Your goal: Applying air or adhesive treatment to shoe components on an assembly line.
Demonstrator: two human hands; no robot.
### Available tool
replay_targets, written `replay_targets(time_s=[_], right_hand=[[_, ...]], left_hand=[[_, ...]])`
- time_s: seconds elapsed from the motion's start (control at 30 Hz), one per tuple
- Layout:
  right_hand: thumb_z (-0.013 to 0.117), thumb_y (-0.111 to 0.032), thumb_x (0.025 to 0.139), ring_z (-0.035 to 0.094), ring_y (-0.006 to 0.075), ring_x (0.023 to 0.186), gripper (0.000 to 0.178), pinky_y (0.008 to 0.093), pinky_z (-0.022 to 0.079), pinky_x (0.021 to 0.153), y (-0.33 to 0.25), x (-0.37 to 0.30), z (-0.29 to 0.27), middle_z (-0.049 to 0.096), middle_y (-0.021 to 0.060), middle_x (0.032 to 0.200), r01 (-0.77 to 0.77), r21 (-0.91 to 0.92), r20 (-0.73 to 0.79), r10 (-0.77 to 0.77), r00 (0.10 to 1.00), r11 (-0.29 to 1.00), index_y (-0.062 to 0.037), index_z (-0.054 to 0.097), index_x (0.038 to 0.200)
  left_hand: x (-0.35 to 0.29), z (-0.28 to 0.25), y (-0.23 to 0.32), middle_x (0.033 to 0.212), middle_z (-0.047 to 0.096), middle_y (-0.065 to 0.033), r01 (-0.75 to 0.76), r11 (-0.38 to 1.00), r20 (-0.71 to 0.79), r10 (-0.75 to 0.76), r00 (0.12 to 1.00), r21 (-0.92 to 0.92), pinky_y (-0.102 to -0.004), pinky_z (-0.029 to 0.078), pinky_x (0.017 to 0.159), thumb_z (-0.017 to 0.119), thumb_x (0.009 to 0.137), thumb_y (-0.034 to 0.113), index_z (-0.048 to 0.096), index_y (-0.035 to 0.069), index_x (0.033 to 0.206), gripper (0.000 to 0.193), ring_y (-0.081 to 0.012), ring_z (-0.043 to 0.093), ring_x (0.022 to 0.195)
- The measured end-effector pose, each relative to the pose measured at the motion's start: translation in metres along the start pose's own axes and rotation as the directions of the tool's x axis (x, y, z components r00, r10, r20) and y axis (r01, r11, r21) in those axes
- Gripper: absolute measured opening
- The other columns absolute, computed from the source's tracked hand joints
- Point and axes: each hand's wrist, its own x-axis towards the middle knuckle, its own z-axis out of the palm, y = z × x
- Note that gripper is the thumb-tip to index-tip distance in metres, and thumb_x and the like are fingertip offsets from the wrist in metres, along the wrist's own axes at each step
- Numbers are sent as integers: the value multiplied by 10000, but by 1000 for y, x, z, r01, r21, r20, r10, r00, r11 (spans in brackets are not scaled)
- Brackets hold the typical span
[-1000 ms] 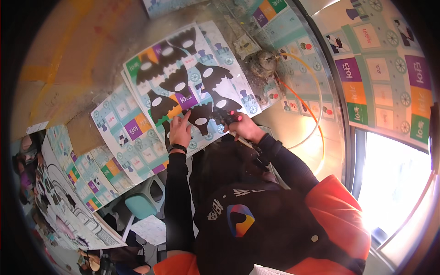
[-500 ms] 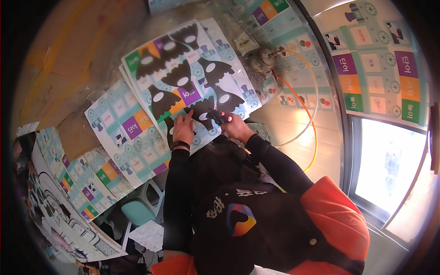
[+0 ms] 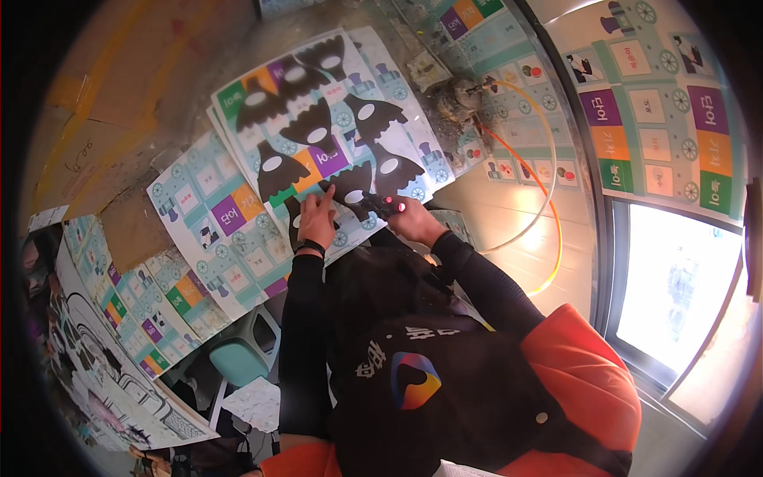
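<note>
Flat on a printed sheet [image 3: 232,97] lie several dark, scallop-edged pieces, each with a pale oval. My left hand [image 3: 316,226] rests palm down with its fingers stretched out, the tips at the edge of one dark scalloped piece [image 3: 343,184]. Against the near right side of that piece is a small black hand tool [image 3: 381,205] with pinkish-red parts. My right hand [image 3: 418,223] is closed around it. The tool's exact kind cannot be made out. Part of another dark piece shows beside my left hand.
More colourful printed sheets [image 3: 184,242] spread to the left, and others hang at the right [image 3: 648,103]. A dusty machine part [image 3: 457,99] sits beyond my right hand, with a pale hose and an orange hose [image 3: 559,238] looping from it. A teal stool [image 3: 238,362] stands below.
The view has shifted slightly. Both hands stay at the same scalloped piece, and my right hand with the black tool has moved only a little.
</note>
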Motion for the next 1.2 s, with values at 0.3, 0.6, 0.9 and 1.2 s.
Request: replay_targets(time_s=[0.3, 0.6, 0.9, 1.2], right_hand=[[527, -113, 754, 576, 473, 934, 337, 483, 476, 797, -13, -2, -12, 631, 294, 924, 25, 35, -141, -20, 990, 999, -22, 619, 1065], [533, -115, 727, 617, 441, 899, 397, 444, 488, 779, 1, -5, -14, 645, 273, 896, -53, 44, 28, 52, 998, 998, -19, 612, 1104], [551, -108, 729, 621, 430, 816, 285, 456, 484, 731, -4, -10, -17, 637, 252, 812, -55, 39, -67, 57, 996, 998, 15, 599, 982], [544, -104, 740, 633, 400, 759, 243, 428, 489, 687, 7, -12, 0, 634, 236, 774, 15, 41, -14, -14, 1000, 999, 15, 588, 947]], left_hand=[[2, 1, 8, 1003, 462, -133, 6, 1000, -4, -6, 1000, -27, -434, 469, 865, 661, 799, 42, 455, 221, 1403, 663, -349, 499, 978], [3, -1, 7, 1010, 464, -127, 21, 999, 34, -20, 999, -37, -432, 465, 877, 660, 802, 44, 451, 221, 1406, 663, -341, 501, 985], [1, 1, -1, 1020, 467, -134, -3, 1000, -3, 3, 1000, -28, -439, 466, 877, 659, 801, 41, 442, 219, 1410, 670, -353, 495, 1003], [0, -2, 2, 1060, 473, -143, 10, 999, 38, -9, 999, -32, -440, 481, 893, 651, 793, 22, 443, 223, 1405, 677, -355, 484, 1026]])
